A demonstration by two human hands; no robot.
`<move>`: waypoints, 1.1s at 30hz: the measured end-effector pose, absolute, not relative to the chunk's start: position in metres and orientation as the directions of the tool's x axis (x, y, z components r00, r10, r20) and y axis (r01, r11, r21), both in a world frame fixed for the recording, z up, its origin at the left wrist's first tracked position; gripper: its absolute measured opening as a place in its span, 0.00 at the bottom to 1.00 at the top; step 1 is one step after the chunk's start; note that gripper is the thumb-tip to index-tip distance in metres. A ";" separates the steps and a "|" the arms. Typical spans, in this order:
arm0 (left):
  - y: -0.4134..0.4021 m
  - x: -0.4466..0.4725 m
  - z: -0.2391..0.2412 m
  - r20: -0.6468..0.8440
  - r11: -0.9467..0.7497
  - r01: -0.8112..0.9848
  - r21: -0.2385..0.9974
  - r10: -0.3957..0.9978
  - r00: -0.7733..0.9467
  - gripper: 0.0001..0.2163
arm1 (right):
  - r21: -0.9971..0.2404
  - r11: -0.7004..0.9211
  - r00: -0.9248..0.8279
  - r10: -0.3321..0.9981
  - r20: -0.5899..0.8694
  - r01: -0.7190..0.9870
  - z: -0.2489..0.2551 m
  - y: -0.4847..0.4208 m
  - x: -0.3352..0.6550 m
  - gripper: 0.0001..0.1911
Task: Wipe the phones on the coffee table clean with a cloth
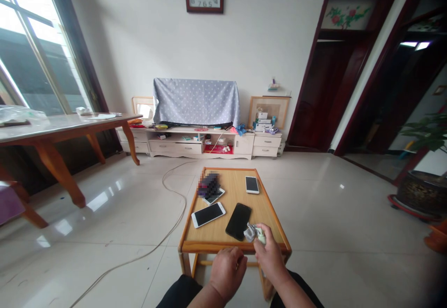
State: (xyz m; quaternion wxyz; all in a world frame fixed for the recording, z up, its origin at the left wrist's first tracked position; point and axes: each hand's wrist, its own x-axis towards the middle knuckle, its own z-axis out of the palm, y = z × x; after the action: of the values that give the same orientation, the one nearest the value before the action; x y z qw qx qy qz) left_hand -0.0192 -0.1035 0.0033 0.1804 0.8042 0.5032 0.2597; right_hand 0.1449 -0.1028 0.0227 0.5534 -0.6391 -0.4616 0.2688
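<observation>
My right hand [268,250] is closed on a small bunched grey-white thing with a pale green part [250,232], held at the near right of a small wooden table [267,215]. I cannot make out its exact kind. My left hand [227,267] is curled into a fist at the table's front edge; whatever its fingers may hold is hidden. Just beyond the hands lies a black smartphone [239,221]. To its left is a white smartphone [208,215] with a dark screen, and a smaller white phone [252,184] rests at the far right.
At the table's far left, a blurred dark object [208,185] partly covers another white device [214,197]. A cable [174,222] runs over the floor on the left. A larger table [70,124] stands by the window, and a low cabinet [244,144] lines the wall.
</observation>
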 end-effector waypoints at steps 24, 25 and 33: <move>-0.101 -0.025 0.004 0.233 -0.427 0.715 0.553 0.904 0.359 0.08 | -0.967 -0.043 0.433 0.899 0.073 0.252 0.015 -0.094 0.149 0.27; -0.101 -0.025 0.004 0.232 -0.427 0.715 0.554 0.903 0.360 0.08 | -0.965 -0.040 0.434 0.897 0.079 0.258 0.016 -0.094 0.148 0.25; -0.101 -0.025 0.004 0.228 -0.427 0.714 0.555 0.903 0.363 0.08 | -0.950 -0.015 0.456 0.880 0.135 0.312 0.022 -0.095 0.144 0.24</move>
State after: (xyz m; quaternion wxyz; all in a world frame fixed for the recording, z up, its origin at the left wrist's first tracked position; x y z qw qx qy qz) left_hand -0.0252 -0.1009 0.0040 0.1845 0.8047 0.5025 0.2567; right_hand 0.1441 -0.0946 0.0221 0.5383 -0.6619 -0.4501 0.2638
